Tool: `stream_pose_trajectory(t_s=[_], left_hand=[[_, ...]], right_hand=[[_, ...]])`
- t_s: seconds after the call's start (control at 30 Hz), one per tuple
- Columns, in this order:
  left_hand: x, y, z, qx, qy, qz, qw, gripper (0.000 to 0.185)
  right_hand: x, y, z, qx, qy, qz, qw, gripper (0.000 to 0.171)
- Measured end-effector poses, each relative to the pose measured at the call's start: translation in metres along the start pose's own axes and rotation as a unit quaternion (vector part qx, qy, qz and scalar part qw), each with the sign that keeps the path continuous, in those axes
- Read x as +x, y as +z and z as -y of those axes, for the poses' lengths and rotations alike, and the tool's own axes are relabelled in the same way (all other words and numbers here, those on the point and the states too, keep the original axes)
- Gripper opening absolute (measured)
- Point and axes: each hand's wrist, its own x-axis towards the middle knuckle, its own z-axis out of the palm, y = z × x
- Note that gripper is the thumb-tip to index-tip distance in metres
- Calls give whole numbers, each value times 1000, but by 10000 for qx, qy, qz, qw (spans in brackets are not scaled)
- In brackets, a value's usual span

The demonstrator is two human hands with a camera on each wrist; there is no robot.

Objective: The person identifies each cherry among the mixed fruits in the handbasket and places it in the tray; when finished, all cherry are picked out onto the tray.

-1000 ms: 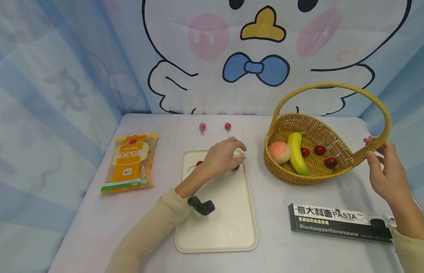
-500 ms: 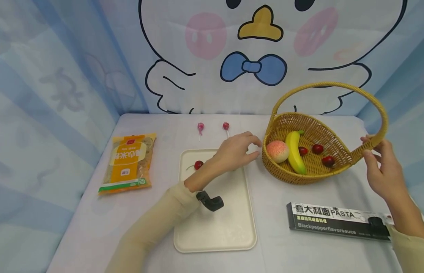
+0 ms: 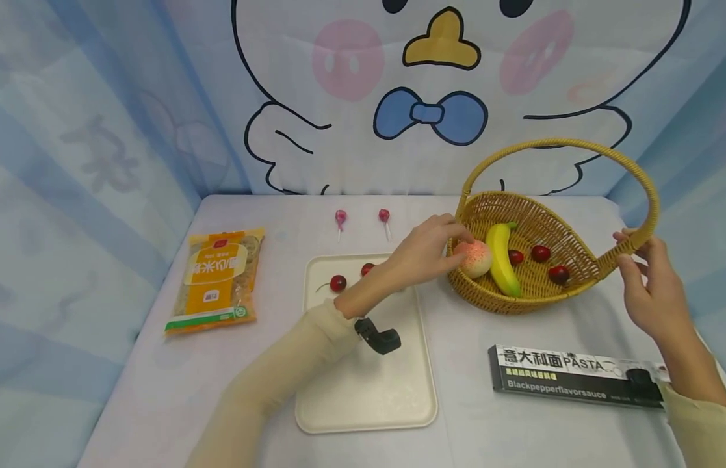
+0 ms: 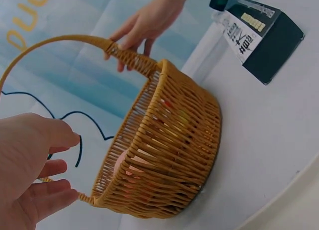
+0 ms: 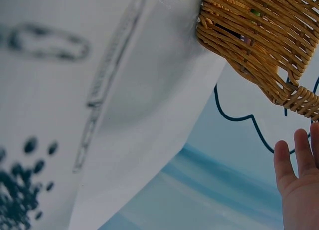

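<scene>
Basket [image 3: 532, 273] steadied by both hands
Right hand [image 3: 649, 292] grips its handle; left hand [image 3: 427, 253], fingers relaxed, touches the peach [image 3: 476, 259] inside.

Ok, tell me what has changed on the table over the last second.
The left hand left the tray and moved right to the basket, its fingers now at the peach. It uncovered a second cherry on the tray beside the first cherry. Unchanged: the right hand keeps its grip on the basket handle; banana, pasta box and noodle packet stay put.
</scene>
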Motion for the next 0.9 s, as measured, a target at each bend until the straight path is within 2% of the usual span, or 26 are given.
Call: stream_pose_trajectory(t_s=[0.17,0.5,0.9], left_hand=[[12,7,-5,-256,131,-58,9996,29],[37,23,-22,-590,94,189,9980,35],[61,46,-47,-359,95,642,9972,41]], right_hand=[[0,0,1,17,-74,-68,9999,52],[0,1,3,22,-142,-114,9998,51],[-1,0,2,-39,-64,-74,9999,51]])
